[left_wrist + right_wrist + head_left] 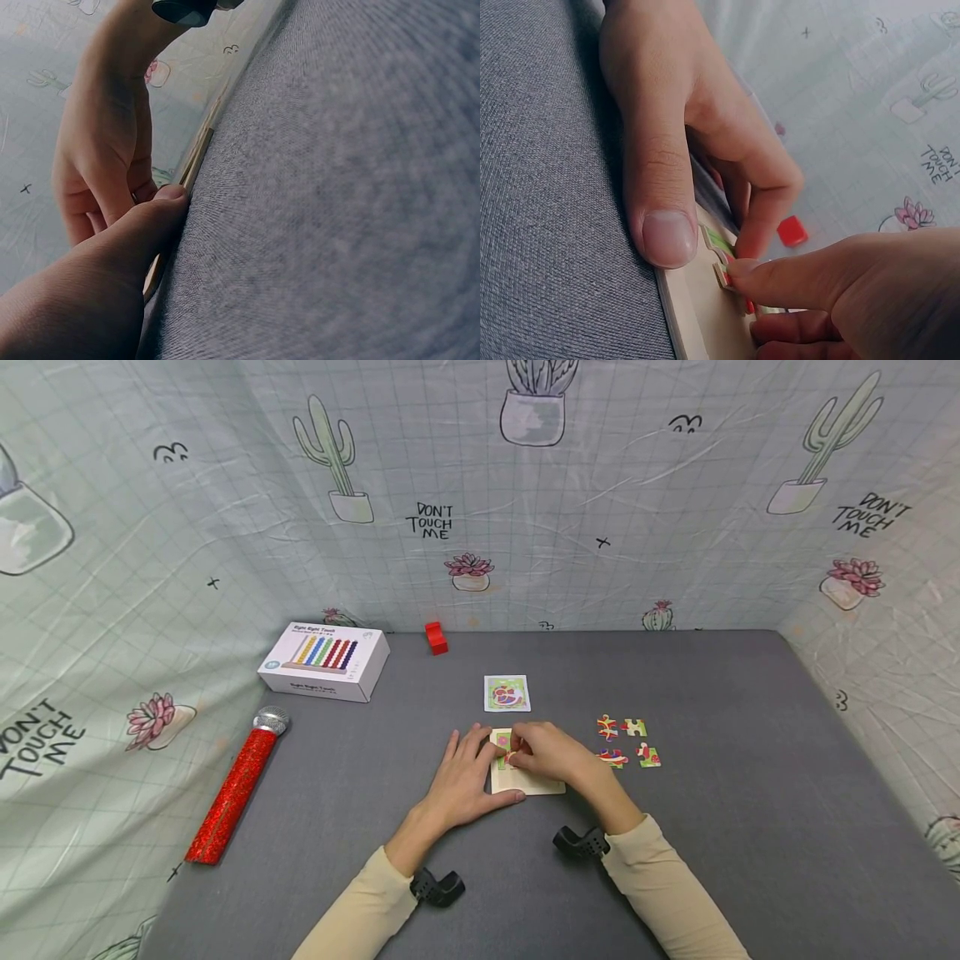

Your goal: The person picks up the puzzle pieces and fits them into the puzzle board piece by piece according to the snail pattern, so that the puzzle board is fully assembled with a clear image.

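A small pale wooden puzzle board (536,783) lies on the grey table in front of me, with a green and pink jigsaw piece (503,740) at its upper left. My left hand (467,781) rests along the board's left side, thumb at the near edge and fingers stretched toward the far end. In the right wrist view its index finger reaches down beside the pieces. My right hand (553,753) pinches a small red and green puzzle piece (721,275) between thumb and index finger, low over the board. The fingers partly hide this piece in the head view.
Several loose puzzle pieces (634,727) lie right of the board. A picture card (507,693) is behind it. Farther back are a red block (437,638) and a white box (324,662); a red glittery microphone (234,793) lies at left. Printed cloth (600,485) hangs behind.
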The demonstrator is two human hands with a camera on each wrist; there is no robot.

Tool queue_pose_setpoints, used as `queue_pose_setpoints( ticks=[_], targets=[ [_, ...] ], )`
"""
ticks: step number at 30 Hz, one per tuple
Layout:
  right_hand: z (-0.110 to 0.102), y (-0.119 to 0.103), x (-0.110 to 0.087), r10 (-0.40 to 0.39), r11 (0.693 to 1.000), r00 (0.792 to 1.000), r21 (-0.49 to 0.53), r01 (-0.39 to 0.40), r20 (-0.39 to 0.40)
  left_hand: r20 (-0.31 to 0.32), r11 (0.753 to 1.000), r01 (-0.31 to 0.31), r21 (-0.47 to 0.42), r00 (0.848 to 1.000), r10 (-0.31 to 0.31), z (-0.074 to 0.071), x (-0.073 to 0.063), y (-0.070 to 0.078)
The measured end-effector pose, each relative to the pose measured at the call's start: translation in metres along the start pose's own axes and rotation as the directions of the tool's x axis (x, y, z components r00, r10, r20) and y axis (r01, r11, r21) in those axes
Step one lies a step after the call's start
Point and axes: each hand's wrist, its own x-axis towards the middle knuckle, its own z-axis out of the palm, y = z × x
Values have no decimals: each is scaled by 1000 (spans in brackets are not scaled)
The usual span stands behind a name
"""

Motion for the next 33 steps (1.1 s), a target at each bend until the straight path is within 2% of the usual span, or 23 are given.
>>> queue_pose_setpoints(
  ticks=[6, 20, 33],
  targets=[
    [0, 0, 1, -13, 1000, 1000, -3, 13, -19, 0, 1000, 3, 16, 1000, -3, 2, 0, -1],
    [1, 2, 2, -10, 1000, 1000, -8, 10, -29, -11, 999, 9, -38, 1000, -9, 2, -1, -1],
    [-2, 0, 1, 2, 998, 999, -59, -4, -32, 26, 999, 33, -21, 999, -32, 1, 2, -1]
  ],
)
